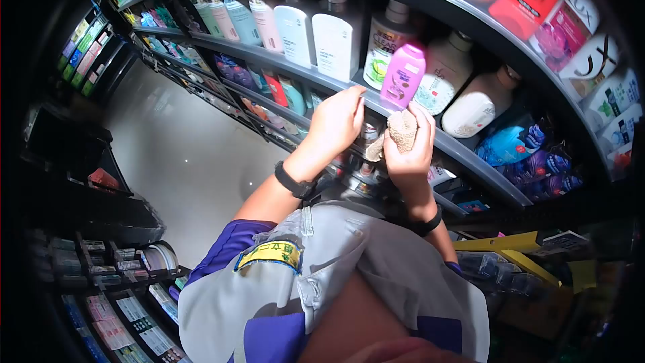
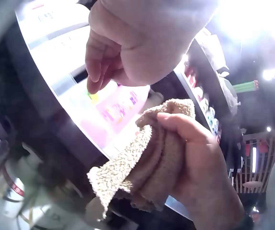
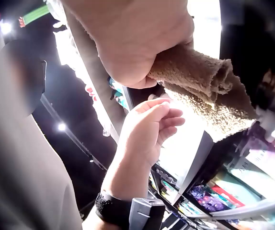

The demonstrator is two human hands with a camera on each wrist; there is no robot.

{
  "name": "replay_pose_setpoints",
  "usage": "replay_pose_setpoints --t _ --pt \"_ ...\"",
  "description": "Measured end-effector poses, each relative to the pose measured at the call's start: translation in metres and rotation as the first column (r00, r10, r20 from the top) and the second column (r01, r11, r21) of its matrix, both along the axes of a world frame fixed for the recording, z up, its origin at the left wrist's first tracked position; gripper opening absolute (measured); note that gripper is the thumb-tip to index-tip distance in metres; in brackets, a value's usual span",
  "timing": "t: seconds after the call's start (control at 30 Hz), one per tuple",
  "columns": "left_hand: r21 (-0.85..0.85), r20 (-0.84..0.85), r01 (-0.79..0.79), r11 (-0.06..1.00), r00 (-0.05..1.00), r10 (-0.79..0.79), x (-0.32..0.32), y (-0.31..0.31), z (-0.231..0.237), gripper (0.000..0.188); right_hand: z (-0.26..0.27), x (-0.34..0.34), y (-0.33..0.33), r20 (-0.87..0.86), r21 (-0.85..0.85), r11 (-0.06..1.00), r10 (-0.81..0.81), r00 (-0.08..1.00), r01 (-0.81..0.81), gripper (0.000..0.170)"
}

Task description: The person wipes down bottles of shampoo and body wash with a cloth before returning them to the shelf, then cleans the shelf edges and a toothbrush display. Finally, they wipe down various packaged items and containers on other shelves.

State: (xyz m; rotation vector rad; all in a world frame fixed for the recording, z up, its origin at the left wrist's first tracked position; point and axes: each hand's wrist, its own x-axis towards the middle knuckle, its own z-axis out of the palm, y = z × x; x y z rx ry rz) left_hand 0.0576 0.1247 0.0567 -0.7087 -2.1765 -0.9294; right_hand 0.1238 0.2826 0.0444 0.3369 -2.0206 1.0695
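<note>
- A person stands close to a stocked shop shelf [image 1: 484, 166], seen from above with both forearms reaching towards its front edge.
- The right hand [image 1: 411, 154] holds a bunched tan terry cloth [image 2: 159, 163]. Its grip is closed around the fabric, the thumb laid over the folds; a rough flap hangs loose beyond the fingers.
- The cloth is just in front of the shelf edge, below a bright pink bottle [image 1: 404, 75]. The right fingertips are near the bottle's base; whether they touch it cannot be told.
- The left hand [image 1: 338, 119] is to the left of the pink bottle, near the shelf edge. Its grip is loosely curled, with nothing visible between the fingers.
- The pink bottle stands towards the front of the shelf, partly covering a bottle marked CLEAR [image 1: 381, 39].
- To the left are two white pump bottles [image 1: 334, 44]; to the right are a cream pump bottle [image 1: 449, 74], a white bottle [image 1: 474, 106] and blue pouches [image 1: 508, 144].
- The person wears a grey vest [image 1: 222, 302] with a yellow patch [image 1: 271, 256], purple sleeves [image 1: 225, 249] and a black band [image 1: 293, 180] at the left wrist.
- A pale, shiny floor [image 1: 181, 128] shows at left.
</note>
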Motion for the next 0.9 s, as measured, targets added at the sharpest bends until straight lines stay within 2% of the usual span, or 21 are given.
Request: replay_pose_setpoints --t 0.07,0.23,0.3,0.37,0.43,0.47,0.5,0.57,0.6,0.63,0.7,0.73,0.77,0.83,0.87,0.9 --pt "0.039 -0.004 -0.043 0.998 0.999 0.043 -0.010 -0.024 -0.002 0.010 0.003 -0.009 -0.018 0.026 0.013 1.000 0.026 0.999 -0.026 0.058" --pt "0.098 0.075 -0.023 0.995 0.997 0.016 -0.024 -0.081 -0.002 0.010 -0.001 -0.036 -0.075 0.101 0.058 0.997 0.037 0.994 -0.043 0.047" --pt "0.119 0.101 0.009 0.993 0.995 -0.021 -0.032 -0.102 -0.002 0.009 -0.006 -0.049 -0.099 0.133 0.132 0.986 0.086 0.987 -0.103 0.033" --pt "0.119 0.144 0.069 0.991 0.986 -0.086 -0.045 -0.127 -0.006 0.011 -0.010 -0.063 -0.123 0.145 0.119 0.986 0.095 0.985 -0.113 0.031" --pt "0.119 0.229 0.174 0.978 0.953 -0.198 -0.058 -0.149 -0.014 0.016 -0.008 -0.072 -0.144 0.287 -0.076 0.989 0.147 0.947 -0.130 0.029" --pt "0.211 0.323 0.240 0.948 0.898 -0.299 -0.064 -0.157 -0.018 0.021 -0.005 -0.078 -0.152 0.222 -0.007 0.990 0.138 0.965 -0.140 0.037" --pt "0.287 0.342 0.341 0.895 0.837 -0.428 -0.072 -0.163 -0.031 0.023 -0.007 -0.085 -0.164 0.264 -0.234 0.956 0.239 0.935 -0.178 0.045" --pt "0.454 0.372 0.441 0.774 0.696 -0.615 -0.080 -0.169 -0.047 0.030 -0.014 -0.097 -0.181 0.264 -0.343 0.919 0.293 0.919 -0.194 0.049" --pt "0.542 0.441 0.439 0.716 0.577 -0.688 -0.082 -0.174 -0.054 0.033 -0.018 -0.102 -0.188 0.265 -0.345 0.922 0.278 0.923 -0.178 0.049" --pt "0.542 0.444 0.450 0.709 0.563 -0.697 -0.088 -0.181 -0.056 0.033 -0.021 -0.106 -0.194 0.279 -0.305 0.937 0.259 0.925 -0.171 0.050" --pt "0.752 0.603 0.266 0.604 0.094 -0.792 -0.098 -0.196 -0.064 0.030 -0.023 -0.107 -0.201 0.303 -0.267 0.953 0.225 0.926 -0.144 0.051" --pt "0.708 0.606 0.321 0.629 0.182 -0.775 -0.103 -0.201 -0.065 0.025 -0.019 -0.103 -0.203 0.336 -0.175 0.980 0.150 0.930 -0.095 0.051" --pt "0.670 0.601 0.296 0.680 0.321 -0.732 -0.100 -0.201 -0.061 0.020 -0.018 -0.098 -0.204 0.366 -0.083 0.995 0.074 0.928 -0.046 0.052" --pt "0.651 0.538 0.272 0.709 0.495 -0.683 -0.104 -0.202 -0.069 0.017 -0.030 -0.095 -0.191 0.348 0.093 0.989 -0.139 0.927 0.113 0.052" --pt "0.743 0.508 0.240 0.625 0.404 -0.760 -0.104 -0.204 -0.066 0.017 -0.038 -0.095 -0.187 0.465 -0.146 0.984 -0.022 0.885 0.102 0.051" --pt "0.738 0.515 0.249 0.627 0.394 -0.762 -0.106 -0.204 -0.068 0.017 -0.049 -0.097 -0.182 0.539 -0.379 0.919 0.121 0.833 0.111 0.051"
